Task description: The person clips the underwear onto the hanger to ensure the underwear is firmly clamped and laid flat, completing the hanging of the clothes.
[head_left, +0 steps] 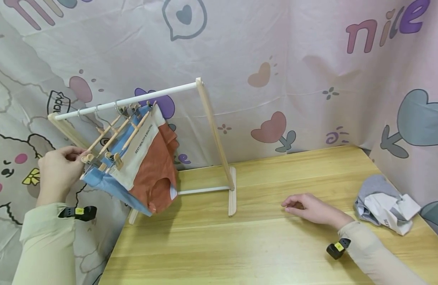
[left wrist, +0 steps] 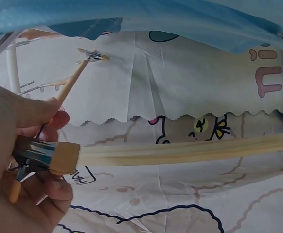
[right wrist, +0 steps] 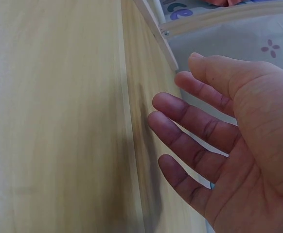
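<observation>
At the left end of a small clothes rack (head_left: 147,95), my left hand (head_left: 60,170) pinches the wooden bar of a clip hanger (head_left: 104,136). In the left wrist view, the bar (left wrist: 73,82) runs out between thumb and fingers, and a wooden clip (left wrist: 63,158) lies against the fingers. Beside it, other clip hangers carry blue underpants (head_left: 119,194) and orange underpants (head_left: 155,170) with a wide white printed waistband. My right hand (head_left: 311,208) hovers low over the table with fingers loosely bent, holding nothing; the right wrist view shows its bare palm (right wrist: 248,170).
A crumpled grey and white cloth bundle (head_left: 386,206) lies on the wooden table (head_left: 261,245) at the right. The rack's right foot (head_left: 232,192) stands near the table's middle. A patterned curtain (head_left: 233,47) hangs behind and at both sides.
</observation>
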The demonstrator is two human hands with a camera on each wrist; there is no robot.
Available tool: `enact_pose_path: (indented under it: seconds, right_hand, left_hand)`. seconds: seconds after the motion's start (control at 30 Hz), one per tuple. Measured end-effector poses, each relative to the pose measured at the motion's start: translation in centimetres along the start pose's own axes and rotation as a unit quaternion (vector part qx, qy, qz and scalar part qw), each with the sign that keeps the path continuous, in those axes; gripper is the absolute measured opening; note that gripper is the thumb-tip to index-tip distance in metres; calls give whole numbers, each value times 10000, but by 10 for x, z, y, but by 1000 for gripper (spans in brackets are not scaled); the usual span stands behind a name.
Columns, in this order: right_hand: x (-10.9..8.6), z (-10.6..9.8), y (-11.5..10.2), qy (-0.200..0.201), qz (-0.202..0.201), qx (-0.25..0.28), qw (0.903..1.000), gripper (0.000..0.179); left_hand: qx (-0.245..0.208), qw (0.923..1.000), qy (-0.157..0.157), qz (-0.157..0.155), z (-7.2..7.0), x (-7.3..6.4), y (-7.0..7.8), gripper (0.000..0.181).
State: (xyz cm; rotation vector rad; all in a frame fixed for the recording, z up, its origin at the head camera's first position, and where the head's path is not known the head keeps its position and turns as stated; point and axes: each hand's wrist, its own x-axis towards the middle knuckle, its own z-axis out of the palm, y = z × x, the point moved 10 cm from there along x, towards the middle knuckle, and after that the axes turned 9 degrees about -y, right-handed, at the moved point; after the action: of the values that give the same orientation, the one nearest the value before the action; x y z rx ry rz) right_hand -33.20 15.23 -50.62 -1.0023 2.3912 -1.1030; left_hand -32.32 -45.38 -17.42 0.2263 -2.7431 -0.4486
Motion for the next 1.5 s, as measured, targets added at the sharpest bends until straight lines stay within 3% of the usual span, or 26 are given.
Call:
enact_pose_path:
  seconds: [0.23, 0.57, 1.1, 1.5]
  right_hand:
    - [0, 2, 2, -20, -35, 42, 10000, 30]
    - [0, 3, -4, 77, -172, 61, 9998, 25]
    - [1, 4, -5, 96, -142, 138, 9998, 24]
    - [3, 3, -2, 66, -146, 76, 9998, 24]
  left_hand:
    - [199, 9995, -228, -67, 5, 2, -3, 35]
    - [496, 9980, -365, 141, 7, 4, 10, 49]
    - [381, 9987, 209, 253, -5, 3, 11, 38]
    - [-80, 9989, 439, -150, -13, -11, -11, 43]
